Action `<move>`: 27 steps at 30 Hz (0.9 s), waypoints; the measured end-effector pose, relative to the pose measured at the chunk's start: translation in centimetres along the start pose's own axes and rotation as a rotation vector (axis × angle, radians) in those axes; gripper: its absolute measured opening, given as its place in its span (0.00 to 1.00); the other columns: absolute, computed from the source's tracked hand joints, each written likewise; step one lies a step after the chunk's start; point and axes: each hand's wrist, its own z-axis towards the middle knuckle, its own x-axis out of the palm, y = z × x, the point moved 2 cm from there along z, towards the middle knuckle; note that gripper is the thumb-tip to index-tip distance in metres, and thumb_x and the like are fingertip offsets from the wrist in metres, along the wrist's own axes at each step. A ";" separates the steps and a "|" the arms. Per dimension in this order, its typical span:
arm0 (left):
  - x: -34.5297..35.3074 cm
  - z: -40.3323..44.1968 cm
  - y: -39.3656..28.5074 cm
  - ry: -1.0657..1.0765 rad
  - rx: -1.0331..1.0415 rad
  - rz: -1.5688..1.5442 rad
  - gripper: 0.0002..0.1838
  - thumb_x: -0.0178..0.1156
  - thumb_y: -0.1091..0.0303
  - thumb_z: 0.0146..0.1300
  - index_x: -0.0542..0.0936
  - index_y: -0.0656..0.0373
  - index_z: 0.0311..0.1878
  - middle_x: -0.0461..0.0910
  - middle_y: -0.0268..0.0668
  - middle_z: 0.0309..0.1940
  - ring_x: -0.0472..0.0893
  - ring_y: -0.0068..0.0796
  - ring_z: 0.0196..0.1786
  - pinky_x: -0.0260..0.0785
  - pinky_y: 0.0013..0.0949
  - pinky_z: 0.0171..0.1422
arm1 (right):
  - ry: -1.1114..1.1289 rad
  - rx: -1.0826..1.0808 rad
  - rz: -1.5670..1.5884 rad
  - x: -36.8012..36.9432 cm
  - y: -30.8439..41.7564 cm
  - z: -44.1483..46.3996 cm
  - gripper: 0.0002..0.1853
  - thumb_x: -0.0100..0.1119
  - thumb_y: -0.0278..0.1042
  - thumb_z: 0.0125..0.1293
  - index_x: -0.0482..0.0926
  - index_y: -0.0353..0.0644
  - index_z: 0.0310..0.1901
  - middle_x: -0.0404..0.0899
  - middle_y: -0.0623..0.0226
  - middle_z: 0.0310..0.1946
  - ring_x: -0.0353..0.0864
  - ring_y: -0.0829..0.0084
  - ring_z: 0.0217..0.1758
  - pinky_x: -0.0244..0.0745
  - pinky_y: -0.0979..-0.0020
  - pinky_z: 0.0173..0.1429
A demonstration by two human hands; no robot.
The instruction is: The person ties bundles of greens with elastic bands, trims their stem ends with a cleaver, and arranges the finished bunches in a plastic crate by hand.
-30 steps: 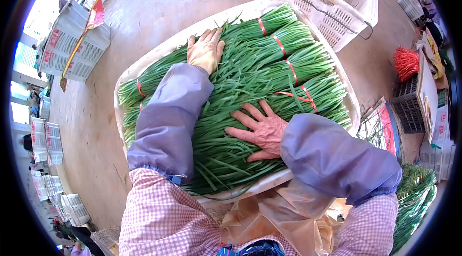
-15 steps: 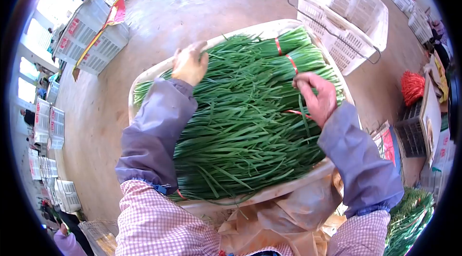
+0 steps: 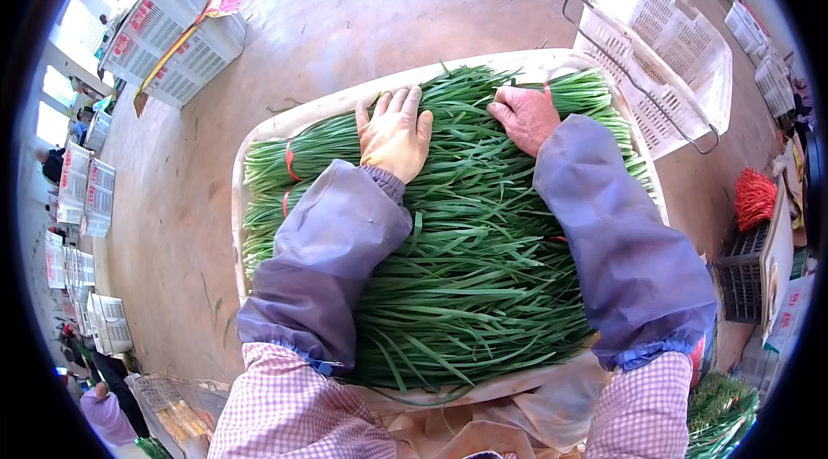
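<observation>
A large pale crate (image 3: 239,226) is filled with long green garlic chives (image 3: 466,260), laid flat in bundles. Red ties (image 3: 291,161) band bundles at the left side, and another red tie (image 3: 548,93) shows at the upper right. My left hand (image 3: 394,133) lies palm down on the chives near the far rim, fingers stretched out. To its right, my right hand (image 3: 526,118) rests on the leaves beside the upper right bundle. Its fingers are curled closed, and whatever they may hold is hidden. Purple sleeve covers reach over both forearms.
Beyond the right rim stands a white plastic basket (image 3: 664,62) with a wire handle. Stacked white crates (image 3: 177,36) are at the upper left. A bunch of red ties (image 3: 755,198) sits above a dark crate (image 3: 742,273) on the right. More greens (image 3: 723,407) lie lower right.
My left hand has moved right and flattened onto the chives. My right hand has moved up and left, its fingers now curled. The view has shifted slightly, and red ties at the left now show.
</observation>
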 end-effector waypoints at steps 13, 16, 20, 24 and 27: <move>0.5 -0.1 -0.1 -0.059 -0.001 0.011 0.25 0.50 0.54 0.73 0.72 0.53 0.69 0.73 0.38 0.67 0.67 0.44 0.73 0.43 0.59 0.79 | -0.125 0.162 0.572 0.5 -1.3 1.1 0.12 0.58 0.36 0.72 0.82 0.39 0.33 0.82 0.70 0.23 0.75 0.81 0.21 0.70 0.75 0.28; 0.5 -0.1 -0.2 -0.066 -0.001 0.004 0.25 0.50 0.55 0.72 0.73 0.54 0.68 0.73 0.38 0.67 0.67 0.44 0.73 0.44 0.60 0.79 | -0.080 0.197 0.465 0.5 -0.8 2.3 0.16 0.58 0.42 0.73 0.82 0.39 0.31 0.81 0.70 0.22 0.75 0.81 0.23 0.70 0.74 0.31; 0.4 -0.1 -0.3 -0.075 -0.001 -0.004 0.25 0.50 0.55 0.72 0.73 0.54 0.68 0.74 0.39 0.67 0.67 0.44 0.73 0.44 0.60 0.79 | -0.010 -0.008 0.308 1.3 0.7 2.5 0.19 0.56 0.46 0.75 0.79 0.39 0.31 0.76 0.72 0.21 0.70 0.79 0.24 0.66 0.71 0.32; 0.4 -0.1 -0.4 -0.069 -0.005 0.004 0.25 0.50 0.55 0.72 0.73 0.54 0.68 0.74 0.39 0.67 0.66 0.45 0.73 0.44 0.59 0.79 | -0.257 -0.229 0.039 2.5 -1.4 2.5 0.18 0.55 0.43 0.75 0.78 0.39 0.30 0.76 0.69 0.22 0.71 0.75 0.23 0.68 0.69 0.31; 0.6 0.0 -0.2 -0.074 0.005 0.008 0.25 0.50 0.55 0.72 0.73 0.54 0.68 0.74 0.40 0.67 0.67 0.44 0.73 0.44 0.59 0.79 | -0.442 0.045 0.326 0.0 -5.4 2.3 0.15 0.56 0.44 0.74 0.78 0.42 0.31 0.78 0.65 0.23 0.74 0.67 0.24 0.72 0.62 0.33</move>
